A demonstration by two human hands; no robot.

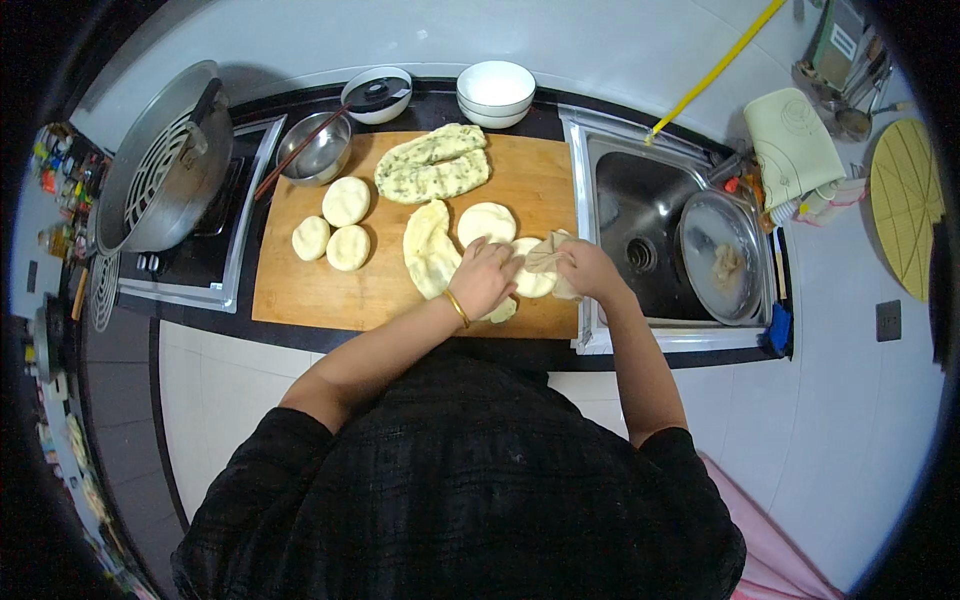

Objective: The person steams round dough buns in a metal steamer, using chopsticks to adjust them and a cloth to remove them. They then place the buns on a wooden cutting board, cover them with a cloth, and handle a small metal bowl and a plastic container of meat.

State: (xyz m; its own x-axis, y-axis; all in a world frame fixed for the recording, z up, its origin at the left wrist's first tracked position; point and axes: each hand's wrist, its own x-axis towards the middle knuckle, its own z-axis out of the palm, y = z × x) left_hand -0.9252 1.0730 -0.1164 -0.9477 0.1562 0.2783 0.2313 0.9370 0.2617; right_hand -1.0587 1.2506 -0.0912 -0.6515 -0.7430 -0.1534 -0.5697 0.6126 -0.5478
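Observation:
My right hand [589,268] grips a crumpled beige cloth [551,255], which lies over part of a flat dough round [531,281] near the right edge of a wooden board [315,304]. At the left rim of that same round are the fingers of my left hand [484,279]; whether they pinch its edge cannot be made out. Under and beside the left hand lies a long plain dough piece [431,247], partly covered. Just above the hands sits another dough round [487,223]. A folded dough strip flecked with dark green [433,165] rests at the back of the board.
Three dough rounds [346,202] sit at the board's left. Behind are a metal bowl [319,154] with chopsticks [300,154], a lidded bowl [377,96] and stacked white bowls [496,94]. A large steamer pot [169,161] stands left; a sink [637,202] holding a basin [720,259] is right.

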